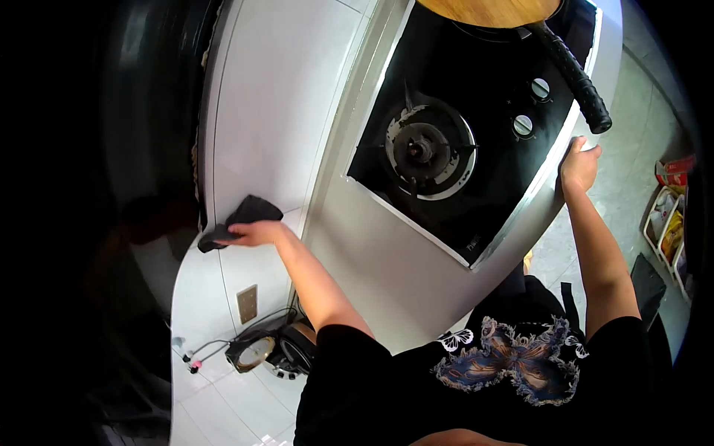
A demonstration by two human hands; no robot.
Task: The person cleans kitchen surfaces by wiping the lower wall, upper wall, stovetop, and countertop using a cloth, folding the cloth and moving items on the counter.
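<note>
My left hand (pixel 256 233) is closed on a dark grey cloth (pixel 255 209), which lies bunched against the white tiled wall (pixel 268 97). On the other side, my right hand (pixel 580 167) grips the front edge of the counter (pixel 387 275), beside the black gas hob (pixel 487 201). Some of its fingers are hidden by the edge. Just above that hand juts the black handle (pixel 576 78) of a pan, whose wooden lid (pixel 494 9) is cut off at the top of the view.
A bare burner (pixel 421 151) and two knobs (pixel 532 108) are on the hob. Below the cloth are a wall socket (pixel 248 304), cables and a black appliance (pixel 286 349) at the counter's end. A rack with packets (pixel 671 234) stands at the right.
</note>
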